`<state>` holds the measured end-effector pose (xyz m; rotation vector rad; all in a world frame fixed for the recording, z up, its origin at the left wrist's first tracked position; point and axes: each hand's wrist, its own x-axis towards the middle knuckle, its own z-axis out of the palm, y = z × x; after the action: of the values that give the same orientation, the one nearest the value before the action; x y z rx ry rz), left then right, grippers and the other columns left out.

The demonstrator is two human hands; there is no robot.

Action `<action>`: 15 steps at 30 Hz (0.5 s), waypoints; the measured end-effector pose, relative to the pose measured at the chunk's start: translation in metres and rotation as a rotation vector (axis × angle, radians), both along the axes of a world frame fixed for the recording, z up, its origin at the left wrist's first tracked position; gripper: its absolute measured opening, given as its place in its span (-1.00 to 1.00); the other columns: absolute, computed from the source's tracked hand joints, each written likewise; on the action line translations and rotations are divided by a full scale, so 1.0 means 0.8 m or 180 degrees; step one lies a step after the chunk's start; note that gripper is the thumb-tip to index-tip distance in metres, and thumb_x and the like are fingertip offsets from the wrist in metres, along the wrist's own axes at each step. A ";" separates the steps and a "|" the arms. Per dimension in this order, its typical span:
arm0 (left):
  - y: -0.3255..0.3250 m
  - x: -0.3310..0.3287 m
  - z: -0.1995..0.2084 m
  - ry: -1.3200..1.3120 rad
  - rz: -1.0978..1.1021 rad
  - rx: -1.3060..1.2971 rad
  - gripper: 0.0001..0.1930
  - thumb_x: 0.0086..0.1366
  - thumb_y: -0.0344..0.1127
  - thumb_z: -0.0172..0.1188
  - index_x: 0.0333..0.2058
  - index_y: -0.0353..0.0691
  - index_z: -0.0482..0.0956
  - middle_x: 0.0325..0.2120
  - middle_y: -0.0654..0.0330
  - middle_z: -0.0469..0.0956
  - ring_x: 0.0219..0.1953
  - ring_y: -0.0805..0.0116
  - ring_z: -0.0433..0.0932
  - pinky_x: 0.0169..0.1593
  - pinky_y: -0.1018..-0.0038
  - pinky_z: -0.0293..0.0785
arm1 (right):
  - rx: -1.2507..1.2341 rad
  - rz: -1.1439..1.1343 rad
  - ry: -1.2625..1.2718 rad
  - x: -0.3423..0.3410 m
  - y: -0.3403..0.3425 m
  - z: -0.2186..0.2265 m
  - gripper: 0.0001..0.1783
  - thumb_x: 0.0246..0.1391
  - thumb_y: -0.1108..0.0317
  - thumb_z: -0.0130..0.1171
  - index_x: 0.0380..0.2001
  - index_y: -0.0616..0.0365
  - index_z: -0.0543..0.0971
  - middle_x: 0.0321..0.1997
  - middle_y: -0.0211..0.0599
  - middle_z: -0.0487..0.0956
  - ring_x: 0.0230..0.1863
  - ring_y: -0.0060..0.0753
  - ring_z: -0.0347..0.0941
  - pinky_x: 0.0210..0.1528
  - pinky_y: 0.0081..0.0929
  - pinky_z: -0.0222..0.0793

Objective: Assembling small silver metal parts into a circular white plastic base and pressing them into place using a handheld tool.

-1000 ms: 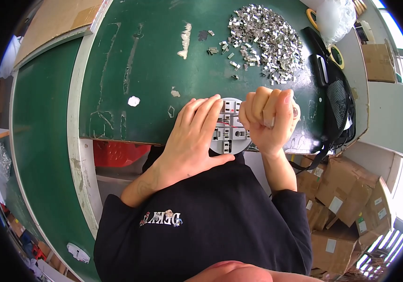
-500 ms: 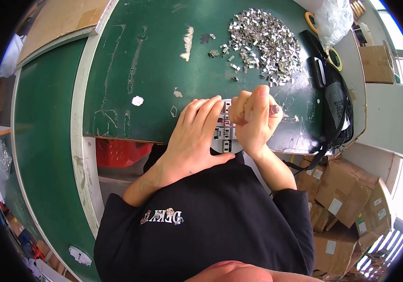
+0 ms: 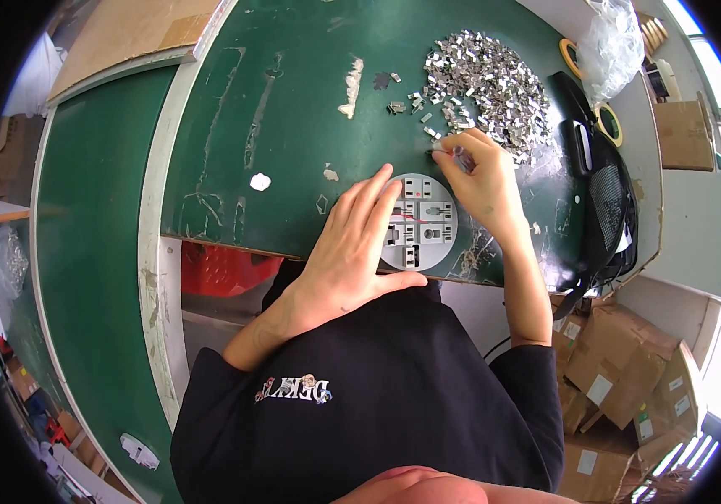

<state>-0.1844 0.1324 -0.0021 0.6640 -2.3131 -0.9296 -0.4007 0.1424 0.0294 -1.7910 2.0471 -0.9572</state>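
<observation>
A round light-grey fixture plate point(image 3: 440, 249) with several raised blocks and slots lies at the bench's front edge. My left hand point(image 3: 339, 231) is stretched out along its left side, fingers extended and covering part of that rim. Beyond the plate's upper right, my right hand point(image 3: 486, 176) is closed around a small hand tool with a translucent handle point(image 3: 464, 157). The tool's dark tip points left, close to the green bench top; its exact kind is partly hidden by the fingers. A big heap of small silvery metal clips point(image 3: 495, 88) lies just beyond the right hand.
A few stray clips point(image 3: 396, 107) lie left of the heap. A black mesh bag point(image 3: 608, 197), tape rolls point(image 3: 608, 124) and a clear plastic bag point(image 3: 612, 55) line the right side. Cardboard boxes point(image 3: 621, 353) are piled below right; a red plastic stool point(image 3: 226, 269) is under the bench.
My right hand has lifted off the plate with the tool and moved away toward the clip heap, uncovering the plate's blocks. My left hand stays beside the plate.
</observation>
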 end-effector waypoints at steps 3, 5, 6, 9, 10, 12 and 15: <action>-0.005 0.003 0.005 0.0283 0.0181 0.0118 -0.13 0.05 -0.17 0.47 0.26 -0.38 0.23 0.27 -0.10 0.24 0.19 0.00 0.28 0.26 0.19 0.23 | 0.0066 -0.0127 -0.0295 0.003 -0.001 0.008 -0.88 0.00 0.50 0.27 -0.34 0.24 0.64 -0.48 -0.45 0.53 -0.53 -0.64 0.28 -0.51 -0.68 0.15; -0.010 0.002 0.009 0.0584 0.0321 0.0233 -0.24 0.09 -0.24 0.45 0.22 -0.34 0.30 0.21 -0.06 0.33 0.12 0.06 0.36 0.20 0.24 0.30 | 0.0130 -0.0293 -0.0574 0.004 0.000 0.019 -0.91 0.01 0.51 0.27 -0.35 0.21 0.64 -0.54 -0.53 0.49 -0.52 -0.78 0.24 -0.53 -0.76 0.05; -0.013 -0.001 0.014 0.0576 0.0320 0.0232 -0.24 0.09 -0.24 0.45 0.22 -0.34 0.30 0.21 -0.06 0.33 0.12 0.06 0.36 0.20 0.24 0.30 | 0.0129 -0.0293 -0.0582 0.005 0.002 0.026 -0.91 0.01 0.51 0.27 -0.35 0.21 0.64 -0.54 -0.53 0.49 -0.52 -0.78 0.24 -0.53 -0.76 0.05; -0.021 -0.016 0.028 0.0711 0.0488 0.0521 -0.46 0.11 -0.40 0.40 0.08 -0.28 0.47 0.08 0.08 0.47 -0.01 0.22 0.45 0.06 0.36 0.38 | 0.0724 -0.0323 -0.1523 0.013 0.011 0.048 -0.92 0.01 0.48 0.27 -0.38 0.24 0.64 -0.48 -0.47 0.52 -0.55 -0.65 0.26 -0.51 -0.69 0.15; -0.023 -0.018 0.031 0.0757 0.0541 0.0621 -0.53 0.12 -0.46 0.38 0.04 -0.25 0.52 0.03 0.13 0.52 -0.06 0.28 0.48 0.01 0.40 0.41 | 0.0923 -0.0335 -0.1835 0.015 0.015 0.052 -0.91 0.01 0.47 0.28 -0.39 0.25 0.64 -0.45 -0.45 0.53 -0.55 -0.61 0.27 -0.50 -0.67 0.19; -0.025 -0.022 0.035 0.0789 0.0469 0.0740 -0.59 0.13 -0.47 0.37 -0.01 -0.25 0.54 -0.03 0.15 0.53 -0.12 0.29 0.47 -0.03 0.43 0.41 | 0.0927 -0.0272 -0.1858 0.017 0.024 0.055 -0.92 0.00 0.48 0.28 -0.39 0.25 0.64 -0.46 -0.46 0.53 -0.56 -0.62 0.26 -0.51 -0.67 0.17; -0.027 -0.025 0.040 0.0893 0.0295 0.1113 -0.76 0.16 -0.50 0.32 -0.16 -0.25 0.60 -0.24 0.22 0.57 -0.30 0.31 0.43 -0.16 0.53 0.39 | 0.0969 -0.0050 -0.1912 0.018 0.035 0.057 -0.93 -0.02 0.51 0.29 -0.40 0.24 0.64 -0.47 -0.48 0.53 -0.58 -0.64 0.23 -0.53 -0.69 0.13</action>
<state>-0.2047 0.1112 0.0297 0.7215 -1.8770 -1.3082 -0.3860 0.1701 0.0747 -1.1530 1.7070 -0.9734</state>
